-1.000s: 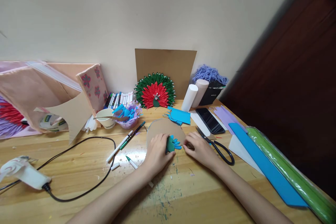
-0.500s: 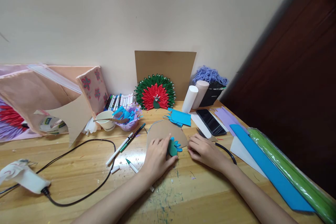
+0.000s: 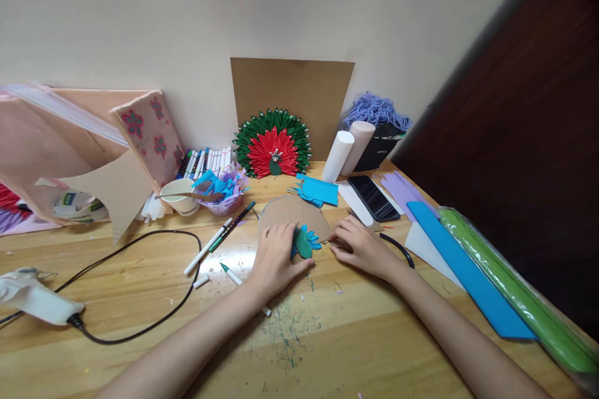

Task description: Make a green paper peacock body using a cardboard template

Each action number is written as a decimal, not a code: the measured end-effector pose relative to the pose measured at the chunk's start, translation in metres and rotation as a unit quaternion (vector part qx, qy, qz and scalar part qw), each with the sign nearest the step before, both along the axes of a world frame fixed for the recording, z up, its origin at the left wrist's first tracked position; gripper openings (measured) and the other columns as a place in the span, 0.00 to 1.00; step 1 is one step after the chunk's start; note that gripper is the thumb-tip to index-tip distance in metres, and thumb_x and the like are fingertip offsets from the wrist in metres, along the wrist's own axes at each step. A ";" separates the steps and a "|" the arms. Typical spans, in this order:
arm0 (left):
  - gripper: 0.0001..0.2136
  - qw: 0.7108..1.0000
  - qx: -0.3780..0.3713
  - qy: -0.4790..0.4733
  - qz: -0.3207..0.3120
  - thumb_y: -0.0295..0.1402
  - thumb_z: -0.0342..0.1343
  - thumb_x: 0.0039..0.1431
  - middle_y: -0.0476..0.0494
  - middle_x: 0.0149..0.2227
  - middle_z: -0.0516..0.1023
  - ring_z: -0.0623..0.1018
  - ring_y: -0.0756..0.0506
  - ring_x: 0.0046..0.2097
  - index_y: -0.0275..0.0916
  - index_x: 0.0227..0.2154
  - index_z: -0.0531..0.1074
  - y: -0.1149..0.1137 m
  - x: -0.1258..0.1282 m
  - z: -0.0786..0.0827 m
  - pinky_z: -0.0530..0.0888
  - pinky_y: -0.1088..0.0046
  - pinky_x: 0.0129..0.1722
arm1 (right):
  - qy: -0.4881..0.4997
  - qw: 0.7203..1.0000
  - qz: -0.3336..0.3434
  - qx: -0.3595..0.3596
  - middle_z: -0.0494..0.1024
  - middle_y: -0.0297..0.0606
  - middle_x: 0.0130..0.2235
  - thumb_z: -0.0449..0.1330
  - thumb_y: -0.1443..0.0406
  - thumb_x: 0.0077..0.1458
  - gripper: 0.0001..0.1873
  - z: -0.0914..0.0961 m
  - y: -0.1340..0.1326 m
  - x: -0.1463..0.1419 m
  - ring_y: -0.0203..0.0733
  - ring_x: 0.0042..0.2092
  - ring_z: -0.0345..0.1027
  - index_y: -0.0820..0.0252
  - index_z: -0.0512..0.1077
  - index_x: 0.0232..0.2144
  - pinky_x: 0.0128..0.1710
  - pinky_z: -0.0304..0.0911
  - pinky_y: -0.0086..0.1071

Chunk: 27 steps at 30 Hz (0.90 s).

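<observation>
My left hand [image 3: 275,257] rests on a rounded brown cardboard piece [image 3: 285,211] on the wooden table [image 3: 140,299], fingers pressed on a small green and blue paper shape [image 3: 305,243] at the cardboard's near edge. My right hand [image 3: 359,247] lies just right of that shape, fingers curled and pinched at the cardboard's right edge, covering part of the black scissors [image 3: 397,247]. A finished red and green paper fan [image 3: 272,143] leans against a brown board [image 3: 292,90] at the wall.
Marker pens [image 3: 219,235] and a loose cap lie left of my hands. A glue gun [image 3: 32,299] with a black cable [image 3: 140,324] is at far left. Cups of paper bits [image 3: 219,190], blue sheets [image 3: 468,268], a green roll [image 3: 515,293], a phone [image 3: 373,197] and foam rolls [image 3: 344,156] surround.
My right hand slid slightly right and over the scissors, then back toward the cardboard's edge. The view tilted down a little. My left hand stayed on the paper shape.
</observation>
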<state>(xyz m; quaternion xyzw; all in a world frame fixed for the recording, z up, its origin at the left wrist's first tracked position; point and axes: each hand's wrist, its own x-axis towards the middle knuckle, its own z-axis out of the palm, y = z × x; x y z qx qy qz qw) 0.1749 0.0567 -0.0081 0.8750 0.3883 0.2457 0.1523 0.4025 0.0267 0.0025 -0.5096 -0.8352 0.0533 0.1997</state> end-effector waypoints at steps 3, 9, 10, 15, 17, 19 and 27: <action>0.28 1.000 -0.012 0.006 0.000 0.40 0.60 0.49 0.39 0.47 0.73 0.70 0.39 0.49 0.37 0.53 0.60 0.001 -0.001 0.000 0.64 0.59 0.49 | 0.008 1.000 -0.013 0.002 0.72 0.39 0.32 0.56 0.73 0.51 0.06 -0.003 0.000 -0.003 0.45 0.39 0.64 0.57 0.68 0.30 0.37 0.64 0.36; 0.26 1.000 -0.010 -0.003 0.003 0.38 0.61 0.49 0.41 0.46 0.73 0.71 0.40 0.48 0.38 0.51 0.62 0.003 0.000 -0.001 0.64 0.59 0.48 | -0.008 1.000 -0.012 0.010 0.72 0.40 0.33 0.55 0.72 0.53 0.06 -0.005 0.001 -0.007 0.45 0.40 0.64 0.57 0.68 0.27 0.37 0.63 0.36; 0.26 1.000 -0.008 -0.001 0.003 0.38 0.61 0.49 0.41 0.46 0.74 0.71 0.39 0.48 0.38 0.51 0.62 0.003 0.000 -0.001 0.64 0.59 0.48 | -0.010 1.000 -0.011 0.011 0.72 0.40 0.33 0.55 0.72 0.53 0.06 -0.005 0.001 -0.008 0.45 0.39 0.64 0.57 0.68 0.28 0.37 0.63 0.36; 0.26 1.000 0.008 -0.002 0.005 0.39 0.61 0.49 0.41 0.45 0.74 0.71 0.39 0.47 0.38 0.50 0.62 0.003 0.000 0.000 0.63 0.60 0.48 | 0.021 0.999 -0.021 0.018 0.73 0.40 0.33 0.55 0.72 0.54 0.05 -0.006 0.002 -0.010 0.45 0.39 0.63 0.58 0.67 0.29 0.38 0.63 0.36; 0.25 1.000 0.012 -0.006 0.010 0.39 0.61 0.49 0.41 0.44 0.74 0.71 0.40 0.47 0.38 0.49 0.63 0.002 -0.001 0.002 0.63 0.60 0.48 | 0.048 0.998 -0.029 0.027 0.73 0.40 0.33 0.54 0.71 0.54 0.05 -0.004 0.001 -0.009 0.45 0.39 0.63 0.58 0.67 0.30 0.38 0.62 0.37; 0.25 1.000 0.015 -0.005 0.013 0.39 0.61 0.49 0.41 0.44 0.74 0.71 0.40 0.46 0.37 0.49 0.63 0.001 -0.001 0.003 0.62 0.59 0.48 | 0.061 0.997 -0.032 0.029 0.73 0.40 0.33 0.54 0.71 0.54 0.04 -0.003 0.000 -0.009 0.45 0.39 0.63 0.57 0.67 0.31 0.40 0.62 0.38; 0.22 1.000 0.013 0.000 0.016 0.37 0.60 0.49 0.42 0.41 0.75 0.71 0.40 0.45 0.37 0.46 0.65 0.000 -0.001 0.003 0.63 0.60 0.47 | 0.025 0.999 -0.035 -0.007 0.73 0.40 0.36 0.57 0.71 0.52 0.05 -0.008 0.001 -0.010 0.46 0.42 0.63 0.58 0.67 0.32 0.41 0.63 0.38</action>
